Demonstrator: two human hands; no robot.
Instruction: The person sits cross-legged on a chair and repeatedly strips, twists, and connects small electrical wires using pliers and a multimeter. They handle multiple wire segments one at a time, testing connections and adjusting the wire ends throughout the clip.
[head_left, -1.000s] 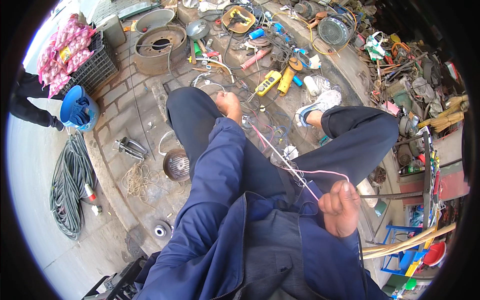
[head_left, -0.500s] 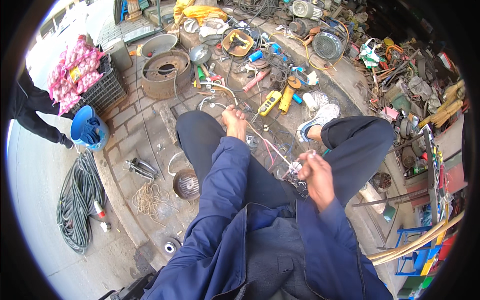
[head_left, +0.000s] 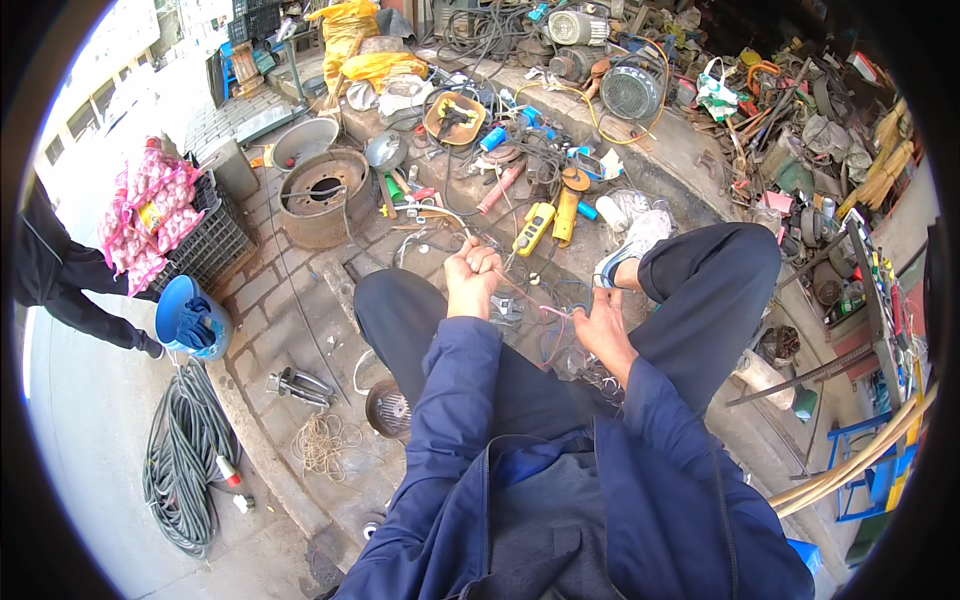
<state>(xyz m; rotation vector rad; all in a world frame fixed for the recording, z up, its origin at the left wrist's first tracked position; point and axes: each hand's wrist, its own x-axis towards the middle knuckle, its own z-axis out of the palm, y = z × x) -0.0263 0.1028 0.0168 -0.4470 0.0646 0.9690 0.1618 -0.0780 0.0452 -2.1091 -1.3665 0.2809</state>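
My left hand (head_left: 472, 278) is closed in a fist round a thin cable, whose pale end (head_left: 440, 211) sticks out beyond the knuckles. Between my hands, over my lap, runs a thin pinkish wire (head_left: 530, 299). My right hand (head_left: 605, 328) pinches the wire at its other side, with the fingertips close together. Loose thin wires (head_left: 553, 345) hang below, near a clear crumpled thing I cannot make out. Ahead of the hands lie a yellow push-button control box (head_left: 534, 229) and a yellow angle grinder (head_left: 567, 213).
A rusty wheel rim (head_left: 322, 198) and a yellow tray (head_left: 453, 118) lie ahead. On the left are a blue bucket (head_left: 193, 318), a black crate (head_left: 206, 240) with pink net bags, coiled hose (head_left: 186, 455) and a standing person (head_left: 68, 262). Scrap (head_left: 800, 130) fills the right.
My right hand has moved forward and slightly left, nearer my left hand, and tilted toward it. The stretch of wire between the hands is shorter. The view has shifted a little.
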